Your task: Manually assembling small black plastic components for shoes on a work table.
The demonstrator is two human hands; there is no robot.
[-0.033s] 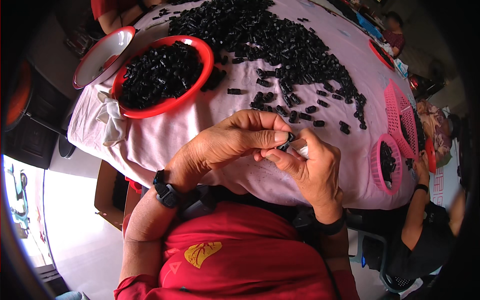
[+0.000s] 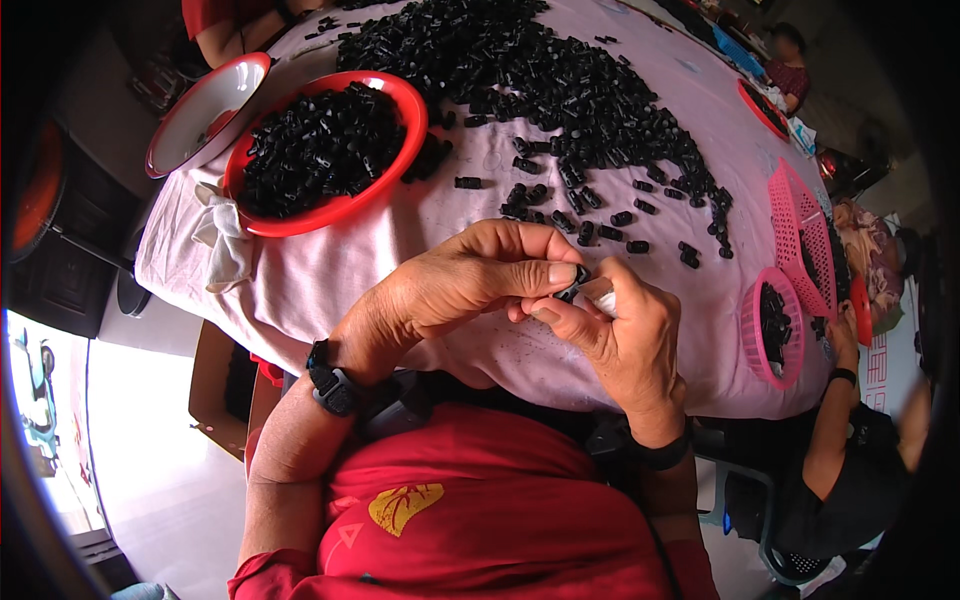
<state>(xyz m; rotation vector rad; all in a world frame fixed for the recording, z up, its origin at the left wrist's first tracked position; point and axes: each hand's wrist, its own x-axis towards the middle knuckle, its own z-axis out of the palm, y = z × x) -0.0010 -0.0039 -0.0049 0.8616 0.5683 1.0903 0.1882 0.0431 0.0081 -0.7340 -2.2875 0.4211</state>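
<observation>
My left hand point(image 2: 470, 280) and my right hand point(image 2: 615, 335) meet above the near edge of a table covered with a pink cloth point(image 2: 330, 280). Both pinch one small black plastic part point(image 2: 575, 283) between their fingertips; the right hand also shows a small white piece by its fingers. A large heap of small black parts point(image 2: 540, 80) lies spread over the cloth beyond my hands. A red bowl point(image 2: 395, 185) at the left is filled with the same black parts. Both wrists wear black bands.
A white-lined red bowl point(image 2: 200, 115) stands left of the full one. Pink baskets point(image 2: 800, 235) with black parts sit at the table's right edge. Another person's arm point(image 2: 835, 420) reaches in at the right; more people sit at the far side.
</observation>
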